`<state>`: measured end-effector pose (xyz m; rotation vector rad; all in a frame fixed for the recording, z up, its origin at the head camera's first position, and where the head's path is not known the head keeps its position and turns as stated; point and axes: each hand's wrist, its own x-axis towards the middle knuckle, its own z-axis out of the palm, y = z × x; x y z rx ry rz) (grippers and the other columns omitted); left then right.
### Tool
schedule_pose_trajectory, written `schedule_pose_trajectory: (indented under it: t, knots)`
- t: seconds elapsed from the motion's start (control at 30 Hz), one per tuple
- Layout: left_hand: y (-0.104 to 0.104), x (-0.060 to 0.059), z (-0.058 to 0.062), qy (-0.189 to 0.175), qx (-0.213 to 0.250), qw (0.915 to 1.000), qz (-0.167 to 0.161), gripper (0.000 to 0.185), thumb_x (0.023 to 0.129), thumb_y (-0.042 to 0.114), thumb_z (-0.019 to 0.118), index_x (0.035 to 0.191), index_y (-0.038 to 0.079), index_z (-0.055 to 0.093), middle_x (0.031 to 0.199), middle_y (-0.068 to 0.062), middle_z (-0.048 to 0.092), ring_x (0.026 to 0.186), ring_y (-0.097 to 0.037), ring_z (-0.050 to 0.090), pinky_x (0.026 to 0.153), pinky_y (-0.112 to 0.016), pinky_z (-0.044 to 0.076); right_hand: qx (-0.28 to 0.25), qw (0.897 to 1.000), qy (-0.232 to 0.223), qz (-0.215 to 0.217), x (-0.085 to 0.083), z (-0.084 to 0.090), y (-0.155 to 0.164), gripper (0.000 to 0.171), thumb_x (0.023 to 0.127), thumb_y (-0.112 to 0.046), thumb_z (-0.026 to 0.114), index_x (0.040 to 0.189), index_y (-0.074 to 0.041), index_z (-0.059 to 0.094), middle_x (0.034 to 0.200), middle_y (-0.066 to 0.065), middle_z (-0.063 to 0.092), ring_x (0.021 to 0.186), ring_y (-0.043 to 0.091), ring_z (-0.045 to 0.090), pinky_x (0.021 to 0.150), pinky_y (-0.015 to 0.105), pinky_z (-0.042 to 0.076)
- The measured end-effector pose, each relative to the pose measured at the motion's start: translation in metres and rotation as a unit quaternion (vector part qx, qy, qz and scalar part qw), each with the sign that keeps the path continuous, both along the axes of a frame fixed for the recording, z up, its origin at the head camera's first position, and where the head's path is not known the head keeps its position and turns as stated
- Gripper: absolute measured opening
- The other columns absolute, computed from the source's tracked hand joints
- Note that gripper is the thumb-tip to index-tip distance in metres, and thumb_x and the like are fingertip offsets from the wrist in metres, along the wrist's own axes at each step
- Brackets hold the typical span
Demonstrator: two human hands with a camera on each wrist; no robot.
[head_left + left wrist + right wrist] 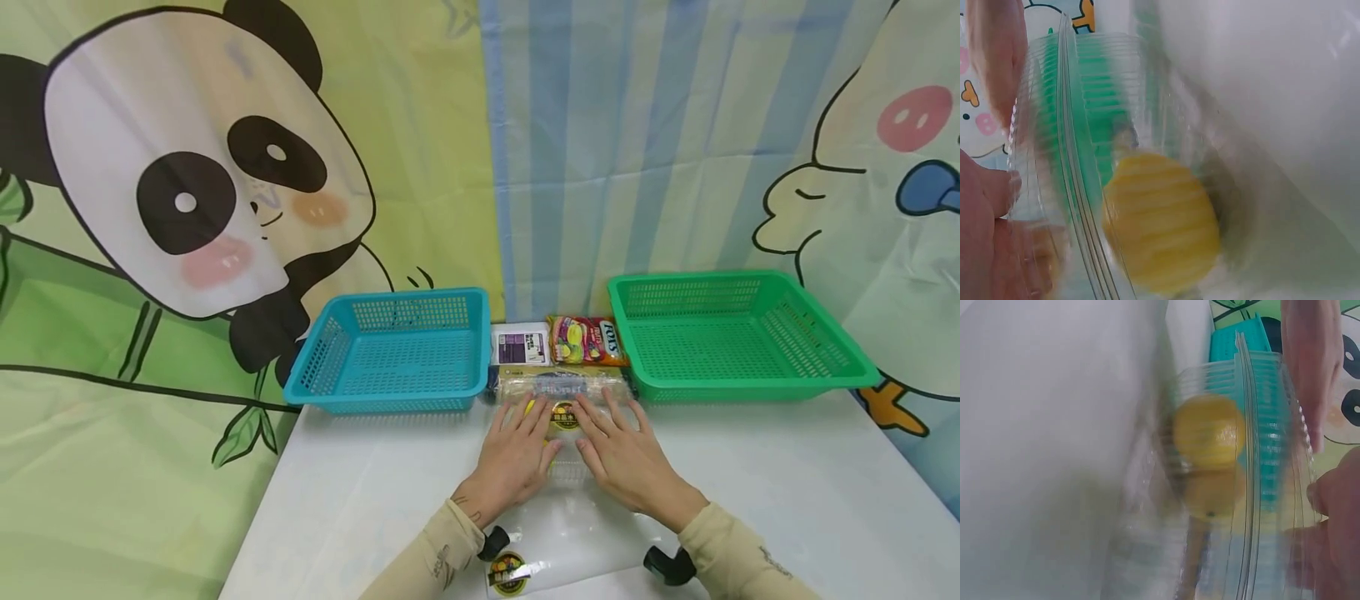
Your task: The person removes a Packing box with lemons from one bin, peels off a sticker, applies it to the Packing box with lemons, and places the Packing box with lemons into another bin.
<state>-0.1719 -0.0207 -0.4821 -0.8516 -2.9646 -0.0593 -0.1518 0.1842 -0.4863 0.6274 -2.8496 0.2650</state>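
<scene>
A clear, ribbed plastic container with a round black-and-gold label lies on the white table, its 2 rims together; rounded yellow fruit shows inside. Left hand and right hand touch it, fingers extended.

White bench, lower half of frame. On it: blue basket left of centre, green basket right of centre; between them white packet, colourful snack bag; clear container at centre; glossy clear plastic, round sticker, lower centre.
</scene>
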Motion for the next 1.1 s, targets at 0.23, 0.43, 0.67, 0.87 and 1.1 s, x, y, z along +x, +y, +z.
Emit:
schedule_pose_trajectory:
  t: [0.23,0.43,0.67,0.87,1.1]
  knots:
    - [-0.010,0.000,0.004,-0.003,0.023,0.9996,0.017,0.059,0.110,0.042,0.032,0.158,0.009,0.034,0.166,-0.006,0.031,0.157,-0.029,0.017,0.125,-0.053,0.020,-0.003,1.000,-0.001,-0.011,-0.001,0.002,0.013,0.054,0.106,-0.036,0.046,0.153,-0.008,0.045,0.160,0.009,0.041,0.152,0.041,0.026,0.120,0.066,0.013]
    - [-0.021,-0.005,0.004,0.001,0.121,0.9923,0.026,0.057,0.109,0.039,0.037,0.158,0.008,0.036,0.166,-0.012,0.028,0.156,-0.032,0.018,0.124,-0.056,0.022,-0.045,0.999,-0.012,-0.001,-0.006,0.004,0.017,0.062,0.108,-0.040,0.043,0.158,-0.005,0.033,0.166,0.011,0.029,0.153,0.042,0.022,0.119,0.066,0.011]
    - [-0.042,-0.002,0.004,0.002,0.265,0.9624,0.061,0.056,0.107,0.031,0.050,0.156,0.008,0.038,0.162,-0.016,0.035,0.147,-0.043,0.035,0.114,-0.065,0.035,-0.128,0.990,0.053,-0.031,-0.019,0.016,0.057,0.067,0.104,-0.025,0.057,0.161,-0.008,0.026,0.167,0.019,0.022,0.147,0.050,0.029,0.114,0.072,0.018]
    - [-0.049,0.002,-0.003,-0.052,0.309,0.9475,0.062,0.055,0.108,0.034,0.045,0.156,0.006,0.039,0.159,-0.018,0.041,0.144,-0.039,0.043,0.112,-0.060,0.040,-0.138,0.986,0.059,-0.066,-0.029,0.028,0.107,0.073,0.098,-0.014,0.064,0.161,-0.010,0.027,0.159,0.028,0.033,0.140,0.056,0.035,0.107,0.078,0.024]
    - [-0.051,0.002,-0.013,-0.134,0.359,0.9208,0.074,0.057,0.110,0.037,0.041,0.161,0.016,0.030,0.164,-0.016,0.031,0.140,-0.039,0.048,0.117,-0.058,0.035,-0.086,0.992,-0.035,-0.086,-0.036,0.035,0.167,0.072,0.102,-0.037,0.059,0.162,-0.013,0.026,0.162,0.031,0.023,0.138,0.067,0.023,0.102,0.086,0.012]
